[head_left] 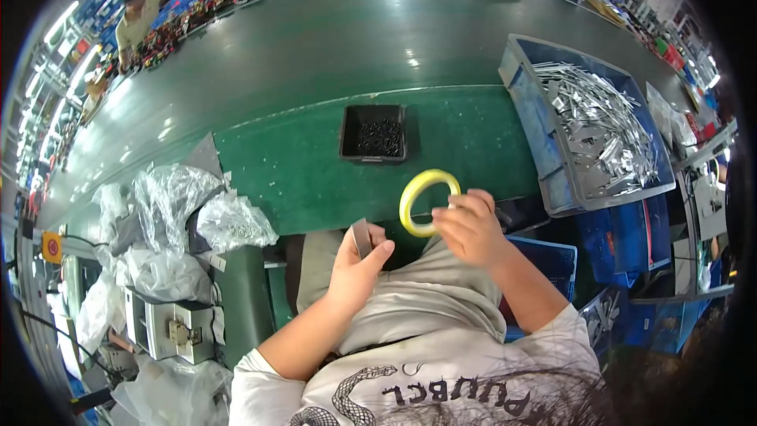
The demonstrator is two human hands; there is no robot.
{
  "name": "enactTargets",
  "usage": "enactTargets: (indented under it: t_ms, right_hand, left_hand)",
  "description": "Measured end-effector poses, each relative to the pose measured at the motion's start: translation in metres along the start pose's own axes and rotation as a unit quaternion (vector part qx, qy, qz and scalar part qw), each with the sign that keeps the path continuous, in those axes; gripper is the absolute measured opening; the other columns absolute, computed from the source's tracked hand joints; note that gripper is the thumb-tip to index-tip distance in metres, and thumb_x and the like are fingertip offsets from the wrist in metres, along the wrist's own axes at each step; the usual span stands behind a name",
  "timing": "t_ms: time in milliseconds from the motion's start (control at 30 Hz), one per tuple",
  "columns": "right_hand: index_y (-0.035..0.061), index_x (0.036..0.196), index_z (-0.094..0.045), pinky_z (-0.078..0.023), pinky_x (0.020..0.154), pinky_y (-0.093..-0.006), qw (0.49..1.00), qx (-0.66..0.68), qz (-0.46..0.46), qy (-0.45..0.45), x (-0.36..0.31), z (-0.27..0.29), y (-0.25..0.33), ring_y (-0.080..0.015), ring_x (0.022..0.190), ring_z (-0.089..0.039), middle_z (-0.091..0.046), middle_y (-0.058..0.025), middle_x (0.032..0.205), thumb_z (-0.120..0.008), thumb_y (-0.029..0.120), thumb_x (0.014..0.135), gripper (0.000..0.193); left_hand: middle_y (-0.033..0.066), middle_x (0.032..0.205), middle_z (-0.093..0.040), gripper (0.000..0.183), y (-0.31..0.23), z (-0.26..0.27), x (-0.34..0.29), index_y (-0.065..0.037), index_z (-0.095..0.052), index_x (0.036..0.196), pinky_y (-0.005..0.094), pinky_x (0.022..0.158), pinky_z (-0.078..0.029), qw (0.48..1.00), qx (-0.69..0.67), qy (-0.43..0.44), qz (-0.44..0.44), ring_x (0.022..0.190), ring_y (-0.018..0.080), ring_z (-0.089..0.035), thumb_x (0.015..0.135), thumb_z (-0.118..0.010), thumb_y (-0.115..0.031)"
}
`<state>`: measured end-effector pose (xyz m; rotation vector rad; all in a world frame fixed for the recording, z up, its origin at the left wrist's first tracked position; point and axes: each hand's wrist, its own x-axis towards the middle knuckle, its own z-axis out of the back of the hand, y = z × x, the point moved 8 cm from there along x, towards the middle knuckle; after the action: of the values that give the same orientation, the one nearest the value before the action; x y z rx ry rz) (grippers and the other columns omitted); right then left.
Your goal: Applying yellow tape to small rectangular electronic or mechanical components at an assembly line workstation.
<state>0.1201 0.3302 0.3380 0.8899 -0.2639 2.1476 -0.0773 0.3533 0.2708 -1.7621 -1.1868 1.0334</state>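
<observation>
A green worktop [315,181] carries a blue bin of metal strips [587,122] at its right edge and a small black tray [374,132] mid-surface. Above its near edge, the right hand [471,227] has its fingers clamped on a yellow tape roll [426,201]. Beside it, the left hand [359,264] pinches a small grey metal piece [361,237].

— Bright overall? Lit from overhead?
— Evenly bright, yes. White glare spots on the belt [394,24], soft shadows under the tray [374,132].
— Sharp?
— Fairly sharp mid-frame. Strongly bent toward the rim, black vignette around. Blurred far corners, washed-out highlights on the bags [169,205].
</observation>
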Motion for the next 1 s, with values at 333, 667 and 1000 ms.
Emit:
enactTargets:
  t_ms: [333,667,1000]
  right_hand:
    - [0.0156,0.099,-0.075,-0.048,0.1,-0.0368,0.994,0.041,0.096,-0.042,-0.015,0.012,0.046,-0.0181,0.125,-0.052,-0.069,0.0052,0.12,-0.074,0.018,0.08,0.018]
    - [0.013,0.099,-0.072,-0.047,0.097,-0.0372,0.997,0.063,0.047,-0.002,-0.015,0.008,0.049,-0.0191,0.118,-0.059,-0.072,0.0023,0.114,-0.071,0.015,0.082,0.018]
    - [0.0113,0.105,-0.071,-0.045,0.1,-0.0412,0.997,0.077,0.003,0.029,-0.017,0.0,0.047,-0.0209,0.12,-0.06,-0.07,0.0002,0.12,-0.07,0.015,0.083,0.022]
  left_hand:
    - [0.0066,0.102,-0.07,0.022,-0.025,-0.045,-0.021,0.002,-0.065,0.112,0.0321,0.09,-0.049,0.97,-0.074,0.231,0.011,0.096,0.0149,-0.062,0.1,-0.063,-0.016]
    - [0.014,0.106,-0.07,0.028,-0.025,-0.047,-0.025,-0.002,-0.061,0.117,0.0343,0.086,-0.051,0.969,-0.057,0.238,0.041,0.1,0.0205,-0.065,0.099,-0.066,-0.022]
    - [0.0141,0.106,-0.071,0.021,-0.027,-0.049,-0.032,0.004,-0.061,0.114,0.038,0.095,-0.05,0.965,0.015,0.262,0.015,0.102,0.0217,-0.065,0.096,-0.065,-0.006]
